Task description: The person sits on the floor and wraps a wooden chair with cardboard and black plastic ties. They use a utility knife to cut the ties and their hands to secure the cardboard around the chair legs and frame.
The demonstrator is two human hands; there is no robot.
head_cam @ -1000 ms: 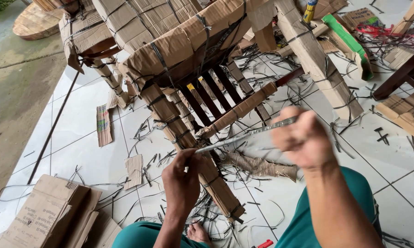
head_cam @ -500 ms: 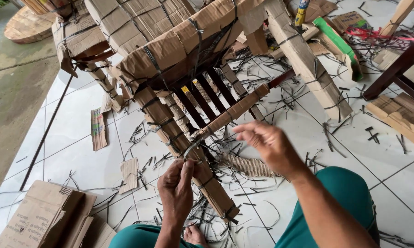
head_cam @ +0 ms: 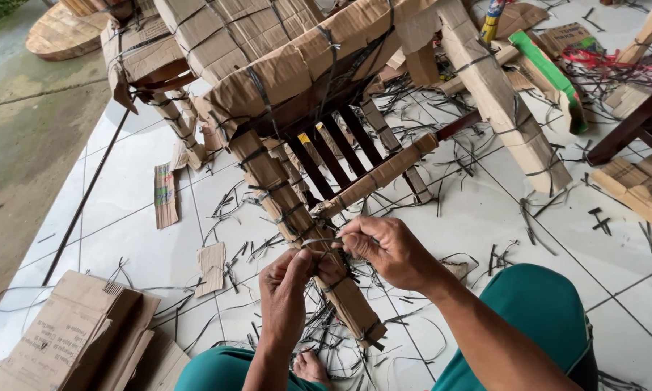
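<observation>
Two hands at work: a left hand (head_cam: 286,289) and a right hand (head_cam: 387,250). One cardboard-wrapped chair (head_cam: 326,80) lies tipped over, with five dark back slats (head_cam: 340,148) showing. One green-edged board (head_cam: 554,76). Black strap offcuts (head_cam: 253,250) past counting on the floor.

Right hand (head_cam: 387,250) dropped — meeting left hand (head_cam: 286,279) (at strap (head_cam: 319,242)).

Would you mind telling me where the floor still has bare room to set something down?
Bare tile lies left of the wrapped chair leg, between the thin rod and the cardboard strip. Around both hands, left hand and right hand, strap offcuts crowd the floor.
</observation>
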